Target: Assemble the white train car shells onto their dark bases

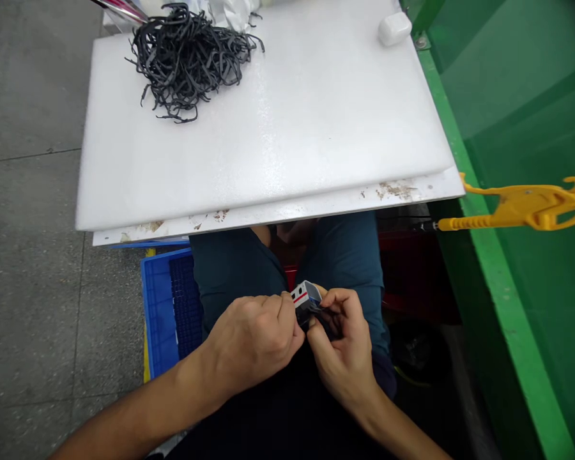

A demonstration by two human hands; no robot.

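A small boxy device (306, 294), white with a red stripe and dark lower parts, is held between both hands above my lap. My left hand (256, 332) is closed in a fist-like grip at the device's left side, its fingertips mostly hidden from above. Thumb and fingers of my right hand (345, 342) pinch the dark lower right part of the device. Something black and thin shows among the right fingers; I cannot tell whether it is a loose strip. Ahead on the white foam-topped table (306, 128) lies a tangled heap of black strips (189, 61).
A white block (394, 29) sits at the table's far right corner. On the right, a yellow air blow gun (531, 206) hangs by the green frame (501, 294). A blue crate (160, 306) stands on the floor left of my legs. The table's near edge lies just beyond my hands.
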